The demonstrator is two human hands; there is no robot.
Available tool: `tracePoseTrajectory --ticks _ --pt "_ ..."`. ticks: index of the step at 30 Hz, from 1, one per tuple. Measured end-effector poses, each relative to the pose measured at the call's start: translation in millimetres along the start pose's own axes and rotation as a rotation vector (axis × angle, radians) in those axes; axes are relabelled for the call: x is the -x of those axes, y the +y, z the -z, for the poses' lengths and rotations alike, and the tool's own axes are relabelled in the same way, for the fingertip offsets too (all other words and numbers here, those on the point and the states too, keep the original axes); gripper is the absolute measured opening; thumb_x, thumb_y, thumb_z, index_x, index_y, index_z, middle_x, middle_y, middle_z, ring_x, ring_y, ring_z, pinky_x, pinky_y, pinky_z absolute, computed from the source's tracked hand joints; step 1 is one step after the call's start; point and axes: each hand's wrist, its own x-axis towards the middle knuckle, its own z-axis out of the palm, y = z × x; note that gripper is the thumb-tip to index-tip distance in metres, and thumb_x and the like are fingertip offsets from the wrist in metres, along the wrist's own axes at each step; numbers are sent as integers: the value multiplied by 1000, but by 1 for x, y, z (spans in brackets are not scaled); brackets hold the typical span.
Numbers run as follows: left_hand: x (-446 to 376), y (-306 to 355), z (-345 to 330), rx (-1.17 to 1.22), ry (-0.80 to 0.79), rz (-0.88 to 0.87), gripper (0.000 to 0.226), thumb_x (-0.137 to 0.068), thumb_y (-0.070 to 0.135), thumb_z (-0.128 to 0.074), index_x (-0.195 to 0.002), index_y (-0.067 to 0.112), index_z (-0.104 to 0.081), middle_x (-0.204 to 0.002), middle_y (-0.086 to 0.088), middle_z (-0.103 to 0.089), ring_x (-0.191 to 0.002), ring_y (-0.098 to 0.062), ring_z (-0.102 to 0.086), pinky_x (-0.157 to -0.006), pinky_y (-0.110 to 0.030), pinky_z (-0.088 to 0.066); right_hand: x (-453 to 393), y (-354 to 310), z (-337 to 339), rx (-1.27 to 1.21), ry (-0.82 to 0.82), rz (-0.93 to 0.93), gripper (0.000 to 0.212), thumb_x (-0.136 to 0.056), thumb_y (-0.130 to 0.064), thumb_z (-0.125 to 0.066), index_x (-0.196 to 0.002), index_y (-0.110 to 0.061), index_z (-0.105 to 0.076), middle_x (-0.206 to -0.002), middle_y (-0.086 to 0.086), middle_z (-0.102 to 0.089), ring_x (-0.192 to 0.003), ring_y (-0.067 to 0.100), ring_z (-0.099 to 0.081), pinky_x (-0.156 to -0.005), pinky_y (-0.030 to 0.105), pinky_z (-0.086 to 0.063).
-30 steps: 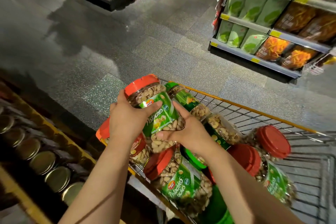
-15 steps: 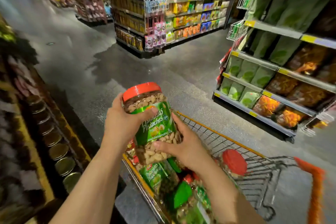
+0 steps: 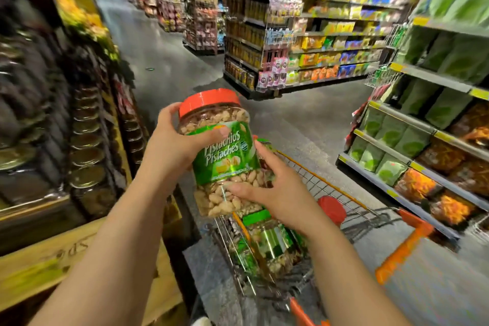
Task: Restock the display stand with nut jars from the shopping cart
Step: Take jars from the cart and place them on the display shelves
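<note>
A clear pistachio jar with a red lid and green label is held upright above the shopping cart. My left hand grips its upper left side, thumb across the label. My right hand holds its lower right side, thumb on the nuts. More nut jars lie in the cart, one with a red lid. The display stand at the left carries rows of gold-lidded jars.
A wooden crate edge sits below the display stand at lower left. Shelves of green and orange bags stand at the right. Another shelving unit is ahead across the grey aisle floor. The cart's orange handle is at lower right.
Both hands have lifted the jar up out of the cart and brought it upright. The view has swung up and left, showing more of the display stand and aisle.
</note>
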Motion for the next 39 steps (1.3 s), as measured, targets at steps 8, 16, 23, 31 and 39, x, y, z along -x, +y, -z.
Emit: tracePoseTrajectory --ticks 8,16,23,31,39 --pt "86 37 94 -3 115 -42 91 -52 42 -98 -131 39 -52 -111 14 -70 -90 2 -71 -87 -31 -59 32 -65 -60 -54 -151 114 83 -73 -86 -57 -148 -62 -31 -146 -27 -50 -128 -4 -53 -109 36 -46" --pt "176 46 214 -56 355 -67 110 -38 62 -95 -137 44 -50 -116 17 -69 -103 -6 -70 -93 -40 -58 67 -131 -153 -133 -362 155 90 -67 -82 -68 -146 -68 -25 -149 -18 -52 -131 9 -56 -110 42 -48" --pt "272 45 345 -88 520 -28 130 -30 67 -94 -147 42 -44 -127 8 -68 -112 -12 -68 -97 -44 -56 135 -190 -276 -283 -567 141 103 -53 -81 -82 -140 -74 -28 -151 -17 -49 -134 16 -54 -108 51 -48" --pt "384 32 499 -162 636 4 108 -38 67 -94 -132 25 -63 -116 6 -74 -104 -15 -73 -92 -45 -58 227 -258 -423 -304 -657 228 101 -58 -71 -81 -145 -65 -29 -136 -7 -63 -119 12 -64 -100 52 -54" --pt "450 15 611 -272 600 2 102 -42 62 -96 -133 32 -60 -120 10 -72 -109 -13 -70 -95 -44 -57 284 -300 -539 -394 -707 212 101 -65 -73 -79 -150 -60 -24 -141 -18 -55 -124 7 -59 -94 40 -55"
